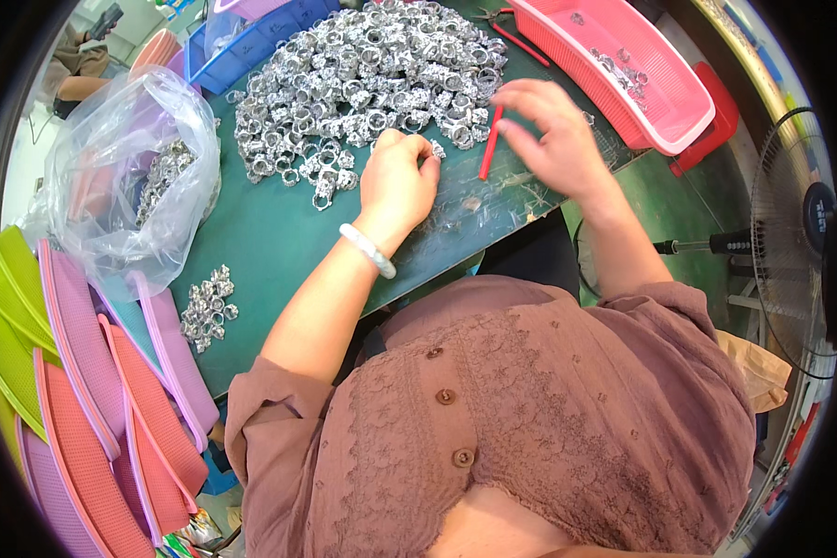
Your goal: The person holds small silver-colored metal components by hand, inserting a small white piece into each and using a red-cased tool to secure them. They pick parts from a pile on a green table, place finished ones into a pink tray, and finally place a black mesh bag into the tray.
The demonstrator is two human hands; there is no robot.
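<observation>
A large heap of silver rings (372, 70) covers the far middle of the green table. At its near edge is my left hand (400, 181), fingers curled in and closed, a white bangle (367, 251) on its wrist. A small silver ring (437, 149) shows at those fingertips, partly hidden. My right hand (558, 139) hovers to the right of the heap with fingers bent and thumb apart. Its fingertips are by the upper end of a slim red handle (489, 153); whether they touch it is unclear. Farther back lie red-handled pliers (523, 44).
A pink basket (660, 121) holding a few rings stands at the far right. To the left are a clear plastic bag (93, 205) with rings inside, a small ring cluster (209, 312) and stacked coloured baskets (88, 400). A blue crate (216, 70) sits behind; a fan (795, 223) stands right.
</observation>
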